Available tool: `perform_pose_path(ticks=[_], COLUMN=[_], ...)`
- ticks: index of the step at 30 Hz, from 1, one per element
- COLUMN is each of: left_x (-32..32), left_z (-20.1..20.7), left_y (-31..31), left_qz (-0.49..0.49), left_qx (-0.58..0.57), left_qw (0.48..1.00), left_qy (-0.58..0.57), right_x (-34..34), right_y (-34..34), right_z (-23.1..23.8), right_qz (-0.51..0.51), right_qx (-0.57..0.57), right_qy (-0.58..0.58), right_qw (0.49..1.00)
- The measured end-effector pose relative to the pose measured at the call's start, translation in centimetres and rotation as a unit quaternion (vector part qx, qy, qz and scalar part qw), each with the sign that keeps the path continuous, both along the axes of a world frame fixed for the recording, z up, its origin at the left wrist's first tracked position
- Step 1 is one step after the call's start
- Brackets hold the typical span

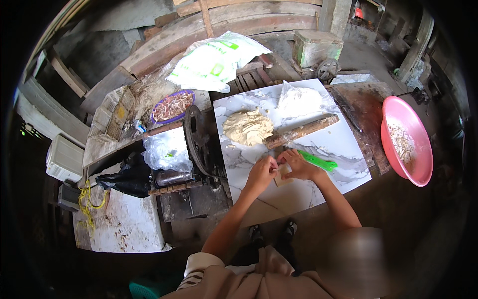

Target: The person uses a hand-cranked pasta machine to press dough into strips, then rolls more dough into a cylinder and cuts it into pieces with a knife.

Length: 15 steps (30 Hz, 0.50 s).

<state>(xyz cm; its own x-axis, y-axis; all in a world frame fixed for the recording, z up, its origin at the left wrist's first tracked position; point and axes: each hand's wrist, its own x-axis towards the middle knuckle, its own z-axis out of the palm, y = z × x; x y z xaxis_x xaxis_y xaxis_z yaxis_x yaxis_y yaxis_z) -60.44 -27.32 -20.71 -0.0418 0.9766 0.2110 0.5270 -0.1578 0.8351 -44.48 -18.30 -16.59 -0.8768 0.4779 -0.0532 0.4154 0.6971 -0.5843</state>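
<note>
Both hands work close together over the near part of a marble-patterned board (pixel 239 167). My left hand (pixel 265 169) is pinched closed, with a small whitish bit at its fingertips that is too small to name. Beside it, my right hand (pixel 298 166) has its fingers bent and its thumb turned inward; what they grip is hidden. A flat, pale yellow piece, perhaps dough (pixel 285 182), lies under the hands. Just right of my right hand is a long bright green plastic object (pixel 318 161). Farther off lie a floured wooden rolling pin (pixel 303 131) and a mound of dough (pixel 247 127).
A clear bag of white powder (pixel 300 99) sits at the board's far side. To the right stands a pink basin (pixel 420 164) with pale strips; to the left, a purple-rimmed tray (pixel 160 120) of similar pieces. A machine with a dark wheel (pixel 195 137) borders the board's left edge.
</note>
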Motion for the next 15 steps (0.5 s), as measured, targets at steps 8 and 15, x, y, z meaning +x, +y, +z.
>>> perform_pose_path(ticks=[8, 15], left_x=[1.2, 3.1], left_z=[1.6, 2.3], left_y=[-1.1, -2.8], left_qz=[0.009, -0.007], left_qx=[-0.01, -0.004], left_qw=[0.987, 0.958], left_qy=[-0.162, -0.288], right_x=[0.9, 4.0], right_y=[-0.6, -3.6], right_z=[-0.2, 1.7], right_qz=[0.001, -0.069], right_qx=[-0.057, -0.016], right_qy=[0.114, 0.172], right_qw=[0.992, 0.983])
